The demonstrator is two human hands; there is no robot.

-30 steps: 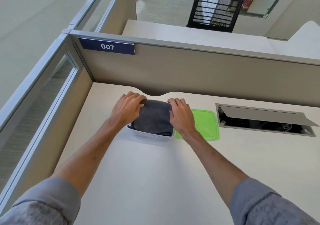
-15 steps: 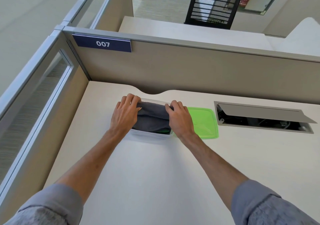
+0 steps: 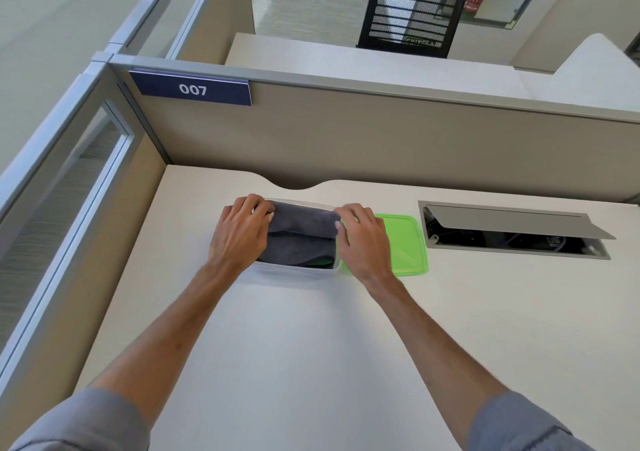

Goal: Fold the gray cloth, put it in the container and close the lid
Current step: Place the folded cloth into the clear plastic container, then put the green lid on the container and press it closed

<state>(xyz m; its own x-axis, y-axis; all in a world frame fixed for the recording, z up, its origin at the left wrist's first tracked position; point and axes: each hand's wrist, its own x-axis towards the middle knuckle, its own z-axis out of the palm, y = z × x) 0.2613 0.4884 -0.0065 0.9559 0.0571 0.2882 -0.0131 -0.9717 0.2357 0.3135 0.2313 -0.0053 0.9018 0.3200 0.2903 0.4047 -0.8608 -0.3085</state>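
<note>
The folded gray cloth point(image 3: 300, 239) lies inside the clear plastic container point(image 3: 294, 270) on the desk. My left hand point(image 3: 240, 234) rests over the container's left side, fingertips curled on the cloth's far left corner. My right hand point(image 3: 363, 239) covers the right side, fingertips pinching the cloth's far right corner. The green lid point(image 3: 407, 242) lies flat on the desk just right of the container, partly under my right hand. A bit of green shows at the container's near right corner under the cloth.
An open cable hatch point(image 3: 512, 230) with a raised flap is set into the desk at right. Beige partition walls point(image 3: 381, 138) close off the back and left. A black mesh chair point(image 3: 412, 12) stands beyond the partition.
The cloth has sunk lower into the container. Both hands have shifted from its top to its far corners, pressing the far edge down.
</note>
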